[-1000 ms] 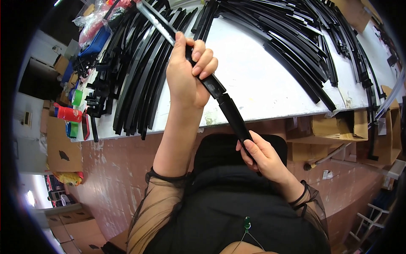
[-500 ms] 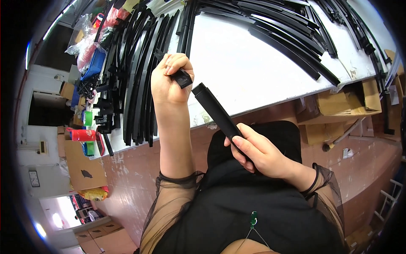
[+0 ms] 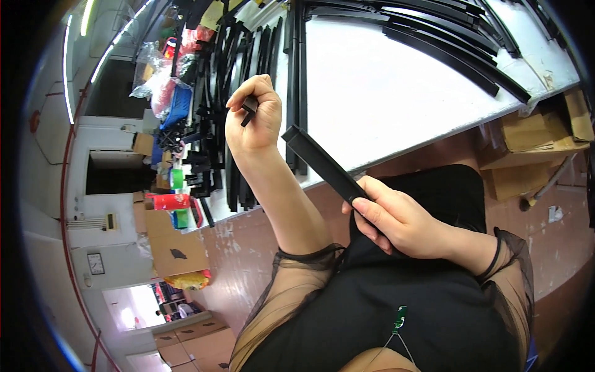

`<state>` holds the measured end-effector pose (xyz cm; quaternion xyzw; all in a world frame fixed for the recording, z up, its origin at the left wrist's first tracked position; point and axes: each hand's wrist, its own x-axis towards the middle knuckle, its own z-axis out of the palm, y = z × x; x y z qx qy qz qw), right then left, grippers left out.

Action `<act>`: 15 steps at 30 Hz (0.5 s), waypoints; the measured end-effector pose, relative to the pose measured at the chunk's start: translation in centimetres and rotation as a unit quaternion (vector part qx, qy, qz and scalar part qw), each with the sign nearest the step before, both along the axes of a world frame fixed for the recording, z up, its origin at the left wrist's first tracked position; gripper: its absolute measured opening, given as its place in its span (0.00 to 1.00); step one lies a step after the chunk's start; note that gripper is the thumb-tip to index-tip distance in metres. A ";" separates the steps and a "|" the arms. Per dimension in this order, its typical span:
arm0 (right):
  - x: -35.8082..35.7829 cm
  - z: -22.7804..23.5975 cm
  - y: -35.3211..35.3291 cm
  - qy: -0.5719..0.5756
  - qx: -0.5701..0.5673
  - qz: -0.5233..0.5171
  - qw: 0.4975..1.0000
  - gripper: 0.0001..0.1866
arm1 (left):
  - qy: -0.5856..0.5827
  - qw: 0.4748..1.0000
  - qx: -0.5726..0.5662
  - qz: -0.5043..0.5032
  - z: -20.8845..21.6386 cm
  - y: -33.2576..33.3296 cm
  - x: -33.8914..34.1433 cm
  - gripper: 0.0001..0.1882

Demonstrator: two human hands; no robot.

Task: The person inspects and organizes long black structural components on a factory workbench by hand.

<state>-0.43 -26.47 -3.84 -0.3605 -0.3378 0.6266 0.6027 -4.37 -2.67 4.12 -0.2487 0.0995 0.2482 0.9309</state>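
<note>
My left hand [image 3: 255,121] is raised over the table's near left side, its fingers closed round a small black angled piece [image 3: 249,108]. One end of that piece sticks out between the curled fingers; the remainder is hidden in the grip. Lower and to the right, my right hand [image 3: 403,217] grips a long black plastic profile strip [image 3: 322,162] near its lower end. The strip slants up and left, its far end open and channel-shaped. A gap separates that end from my left hand.
The white table [image 3: 365,87] carries bundles of black strips [image 3: 245,59] on the left and more strips [image 3: 446,56] at the far right. Bagged items, a blue basket [image 3: 178,106] and a red roll [image 3: 171,201] crowd the left edge. Cardboard boxes [image 3: 539,139] stand under the right side.
The view has turned, so the room sits further right. My left hand has rotated and drawn back from the strip's end, with the small piece pointing differently. My right hand keeps its grip.
</note>
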 end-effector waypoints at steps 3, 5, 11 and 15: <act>-0.2 -0.2 0.2 -0.002 0.006 -0.009 1.000 0.11 | 0.006 1.000 0.020 -0.004 0.3 0.6 -0.2 0.09; 0.2 2.5 0.6 -0.003 0.013 -0.005 1.000 0.11 | 0.011 0.999 0.039 0.005 1.0 0.5 -0.7 0.09; 0.3 1.4 -0.2 0.005 0.034 -0.009 0.999 0.11 | 0.023 0.996 0.082 0.022 1.9 0.0 -0.4 0.09; -0.2 0.0 0.0 0.003 0.031 -0.022 0.999 0.11 | 0.019 0.996 0.087 0.022 1.3 0.8 -0.1 0.09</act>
